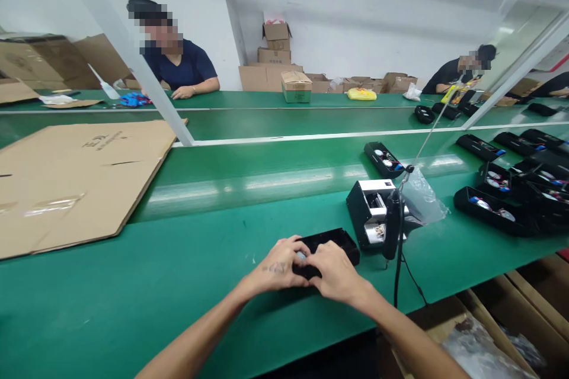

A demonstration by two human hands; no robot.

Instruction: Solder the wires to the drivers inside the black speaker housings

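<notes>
A black plastic housing (340, 240) lies on the green workbench in front of me. My left hand (280, 263) curls over its left end, thumb low and fingers bent. My right hand (335, 269) reaches in from the other side, its fingertips meeting those of the left. Between the fingertips a small round grey part (301, 256) shows at the left end of the housing; both hands grip it. The hands cover much of the housing's inside. Just right of it stands a black and silver machine (371, 213), with a black power screwdriver (392, 225) hanging in front.
Black housings with round silvery parts and wires (493, 210) crowd the right; one housing (383, 160) sits behind the machine. Flattened cardboard (84, 177) covers the left. A clear plastic bag (422, 195) lies by the screwdriver's cord. Open cartons (524, 314) stand below right. Two people work across the bench.
</notes>
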